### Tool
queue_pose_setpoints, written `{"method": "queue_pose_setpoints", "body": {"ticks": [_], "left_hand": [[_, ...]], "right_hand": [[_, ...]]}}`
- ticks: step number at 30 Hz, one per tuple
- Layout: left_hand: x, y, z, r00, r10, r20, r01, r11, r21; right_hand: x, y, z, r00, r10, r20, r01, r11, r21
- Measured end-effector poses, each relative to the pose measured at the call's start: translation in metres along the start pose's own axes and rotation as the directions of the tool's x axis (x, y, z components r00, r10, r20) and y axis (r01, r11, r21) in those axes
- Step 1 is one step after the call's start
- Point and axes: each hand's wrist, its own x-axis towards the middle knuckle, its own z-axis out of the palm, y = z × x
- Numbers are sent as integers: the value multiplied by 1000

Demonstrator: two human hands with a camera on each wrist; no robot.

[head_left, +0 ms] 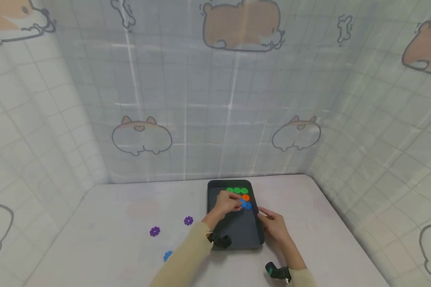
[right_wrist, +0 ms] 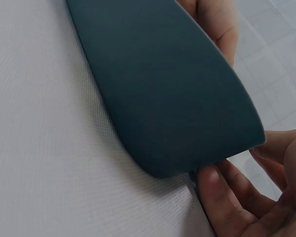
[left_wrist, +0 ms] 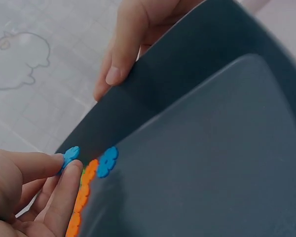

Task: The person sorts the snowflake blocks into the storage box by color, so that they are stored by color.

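My left hand (head_left: 228, 202) is over the dark grey tray (head_left: 237, 231), its thumb and fingertips pinching a blue flower-shaped disc (left_wrist: 70, 156). Just beside that piece, another blue flower disc (left_wrist: 107, 162) lies on the tray floor near the right wall. Orange flower discs (left_wrist: 82, 197) form a row next to it, partly covered by the left hand in the head view. Farther back is a row of green flower discs (head_left: 237, 190). My right hand (head_left: 275, 227) rests against the outside of the tray's right wall, thumb and fingertips right at the rim.
On the white table left of the tray lie two purple flower discs, one nearer the tray (head_left: 188, 220) and one farther left (head_left: 155, 231). A blue flower disc (head_left: 167, 255) is partly behind the left sleeve. Tile-patterned curtains (head_left: 215, 91) enclose the table at the back and sides.
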Motion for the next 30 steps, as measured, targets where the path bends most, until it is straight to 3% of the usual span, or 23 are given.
{"method": "queue_pose_setpoints", "body": {"ticks": [7, 17, 23, 30], "left_hand": [[1, -13, -1, 998, -53, -33, 52, 998, -37], [5, -22, -4, 998, -32, -44, 31, 999, -42], [7, -28, -2, 996, -16, -84, 14, 1000, -25], [7, -23, 5, 991, -6, -135, 6, 1000, 4]], "right_hand": [[-1, 1, 2, 1000, 11, 12, -12, 1000, 7], [2, 0, 2, 1000, 7, 4, -7, 1000, 8], [1, 1, 3, 1000, 12, 3, -12, 1000, -1], [4, -1, 0, 1000, 19, -10, -19, 1000, 10]]}}
